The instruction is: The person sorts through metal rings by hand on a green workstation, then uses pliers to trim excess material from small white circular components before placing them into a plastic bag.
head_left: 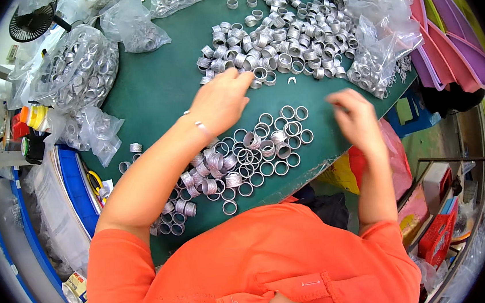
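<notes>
A large heap of silver metal rings (pixel 279 41) lies on the far part of the green table. My left hand (pixel 221 102) reaches to the heap's near edge, fingers bent down and close together among the rings; what they hold, if anything, is hidden beneath the hand. Closer to me is a second spread of rings (pixel 254 153), many standing on end with their openings up, others on their sides. My right hand (pixel 356 117) hovers at the right, apart from the rings, its fingers loosely curved and slightly apart, with nothing visible in them. A small U-shaped metal piece (pixel 291 80) lies by the heap.
Clear plastic bags of rings stand at the left (pixel 82 67) and right (pixel 381 53). The green table (pixel 156 84) ends near my body. A small black fan (pixel 34 21) is far left, a blue bin (pixel 78 186) at left, pink and purple sheets (pixel 447 47) at right.
</notes>
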Motion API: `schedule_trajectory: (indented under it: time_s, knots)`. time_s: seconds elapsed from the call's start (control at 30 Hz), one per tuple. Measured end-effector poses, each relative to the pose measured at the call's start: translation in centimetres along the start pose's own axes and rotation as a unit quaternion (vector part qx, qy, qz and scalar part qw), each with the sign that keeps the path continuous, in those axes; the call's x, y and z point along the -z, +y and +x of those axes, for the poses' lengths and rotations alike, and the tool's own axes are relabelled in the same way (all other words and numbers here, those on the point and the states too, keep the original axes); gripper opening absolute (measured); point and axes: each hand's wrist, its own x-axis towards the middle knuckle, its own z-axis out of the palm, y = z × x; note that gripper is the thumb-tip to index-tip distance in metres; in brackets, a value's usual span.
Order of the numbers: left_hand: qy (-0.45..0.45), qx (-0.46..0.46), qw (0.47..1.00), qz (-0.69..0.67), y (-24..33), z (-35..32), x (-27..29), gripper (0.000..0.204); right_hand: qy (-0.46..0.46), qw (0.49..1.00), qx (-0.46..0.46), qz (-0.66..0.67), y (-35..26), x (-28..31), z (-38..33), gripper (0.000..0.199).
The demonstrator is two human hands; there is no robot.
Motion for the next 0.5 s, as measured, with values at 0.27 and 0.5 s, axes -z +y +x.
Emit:
schedule_trajectory:
  time_s: [0.27,0.5]
  knots:
    - [-0.034,0.023,0.995,0.093,-0.5,0.8,-2.3,0.015,0.014,0.998,0.061,-0.027,-3.2,-9.3,7.1,0.015]
    - [-0.015,0.0,0.997,0.077,-1.0,-0.2,-2.7,0.013,0.033,0.99,0.01,0.139,-1.9,-9.2,6.5,0.014]
